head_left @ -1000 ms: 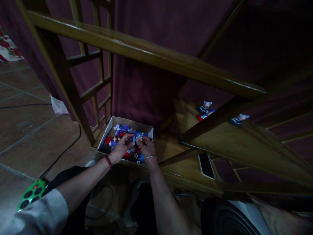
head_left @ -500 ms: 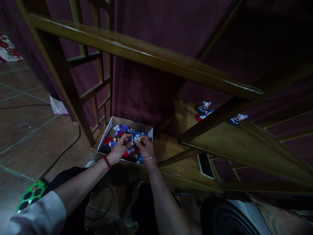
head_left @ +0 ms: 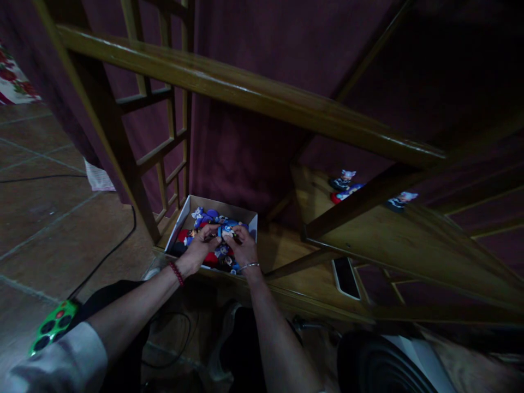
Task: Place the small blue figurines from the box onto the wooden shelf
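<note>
Over an open cardboard box (head_left: pixel 250 219), my two hands hold one small blue-and-white figurine (head_left: pixel 227 231) between them. My left hand (head_left: pixel 200 245), with a dark red bead bracelet at the wrist, grips its blue left end with thumb and fingers. On the other end, the fingers of my right hand (head_left: pixel 244 246) are closed; a thin silver bangle circles that wrist. Beneath both hands, the box is full of small figurines (head_left: pixel 208 216) in purple, red, blue and black. My hands hide some of them.
The box sits on a low wooden shelf (head_left: pixel 282 245) below a thick wooden rail (head_left: pixel 229 82). More figurines (head_left: pixel 344 178) stand on a raised shelf to the right, partly behind a slanted post. A phone (head_left: pixel 346 277) lies on the lower shelf. A green controller (head_left: pixel 53 326) is at lower left.
The figurine has turned slightly between my fingers and shifted a little to the left. My hands stay over the box, and the view has moved a touch.
</note>
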`<state>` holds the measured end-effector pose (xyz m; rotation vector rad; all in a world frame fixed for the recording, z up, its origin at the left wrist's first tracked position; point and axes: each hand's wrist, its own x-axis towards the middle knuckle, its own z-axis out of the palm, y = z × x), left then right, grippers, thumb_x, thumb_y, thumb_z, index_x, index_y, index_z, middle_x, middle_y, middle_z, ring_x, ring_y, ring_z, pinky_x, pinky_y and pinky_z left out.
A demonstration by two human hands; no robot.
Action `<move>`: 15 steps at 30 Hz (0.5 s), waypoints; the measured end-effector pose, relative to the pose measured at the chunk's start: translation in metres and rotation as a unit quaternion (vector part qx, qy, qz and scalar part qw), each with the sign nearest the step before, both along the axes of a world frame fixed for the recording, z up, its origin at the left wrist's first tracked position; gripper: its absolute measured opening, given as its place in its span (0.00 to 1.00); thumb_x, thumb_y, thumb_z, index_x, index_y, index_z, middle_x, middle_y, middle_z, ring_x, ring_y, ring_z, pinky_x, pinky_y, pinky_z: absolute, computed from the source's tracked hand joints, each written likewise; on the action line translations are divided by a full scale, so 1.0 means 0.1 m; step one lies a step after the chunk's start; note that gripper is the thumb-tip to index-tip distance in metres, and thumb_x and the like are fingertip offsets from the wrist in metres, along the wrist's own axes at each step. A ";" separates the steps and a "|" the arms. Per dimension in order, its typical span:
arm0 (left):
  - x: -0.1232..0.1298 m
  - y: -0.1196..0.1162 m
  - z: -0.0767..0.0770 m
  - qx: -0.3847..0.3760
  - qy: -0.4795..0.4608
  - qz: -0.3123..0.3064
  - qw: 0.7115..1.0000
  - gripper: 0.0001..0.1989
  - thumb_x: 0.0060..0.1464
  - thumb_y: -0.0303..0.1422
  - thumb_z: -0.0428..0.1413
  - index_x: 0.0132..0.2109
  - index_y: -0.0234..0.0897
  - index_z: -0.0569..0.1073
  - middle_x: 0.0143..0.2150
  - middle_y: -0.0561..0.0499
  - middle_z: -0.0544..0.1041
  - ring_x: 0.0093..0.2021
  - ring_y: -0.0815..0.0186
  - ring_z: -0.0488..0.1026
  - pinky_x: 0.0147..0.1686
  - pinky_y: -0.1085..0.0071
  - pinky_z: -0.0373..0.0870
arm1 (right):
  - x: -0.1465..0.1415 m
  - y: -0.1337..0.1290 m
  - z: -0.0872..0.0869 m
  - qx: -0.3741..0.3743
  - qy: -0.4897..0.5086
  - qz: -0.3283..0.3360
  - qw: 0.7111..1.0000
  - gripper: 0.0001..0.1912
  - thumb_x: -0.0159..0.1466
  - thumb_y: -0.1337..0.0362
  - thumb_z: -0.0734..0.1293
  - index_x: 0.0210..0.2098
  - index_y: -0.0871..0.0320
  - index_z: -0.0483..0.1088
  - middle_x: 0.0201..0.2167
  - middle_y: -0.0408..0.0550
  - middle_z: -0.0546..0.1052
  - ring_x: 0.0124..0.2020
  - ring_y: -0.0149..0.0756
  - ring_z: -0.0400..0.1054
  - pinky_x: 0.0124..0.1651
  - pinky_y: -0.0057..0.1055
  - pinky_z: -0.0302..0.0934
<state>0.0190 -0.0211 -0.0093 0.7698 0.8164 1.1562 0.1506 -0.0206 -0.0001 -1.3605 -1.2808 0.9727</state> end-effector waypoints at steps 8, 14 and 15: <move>-0.07 -0.02 0.08 -0.069 -0.044 -0.014 0.996 0.19 0.38 0.28 0.62 0.41 0.36 0.70 0.37 0.50 0.74 0.33 0.71 0.70 0.33 0.74 0.67 | -0.03 0.00 0.00 0.011 -0.018 0.028 0.999 0.10 0.49 0.59 0.66 0.31 0.53 0.64 0.29 0.39 0.73 0.31 0.33 0.67 0.35 0.28 0.61; -0.12 -0.02 0.15 -0.113 -0.066 -0.008 0.991 0.13 0.40 0.24 0.60 0.37 0.34 0.72 0.33 0.51 0.74 0.34 0.71 0.71 0.39 0.72 0.68 | -0.06 0.01 0.00 0.017 -0.025 0.044 0.999 0.10 0.50 0.60 0.66 0.32 0.53 0.65 0.30 0.40 0.74 0.31 0.33 0.67 0.36 0.28 0.61; -0.13 -0.02 0.15 -0.118 -0.067 -0.005 0.991 0.13 0.41 0.24 0.60 0.37 0.33 0.72 0.33 0.51 0.74 0.34 0.71 0.71 0.40 0.72 0.68 | -0.07 0.02 -0.02 0.018 -0.034 0.042 0.998 0.10 0.50 0.61 0.66 0.32 0.53 0.65 0.30 0.40 0.74 0.31 0.33 0.68 0.36 0.29 0.61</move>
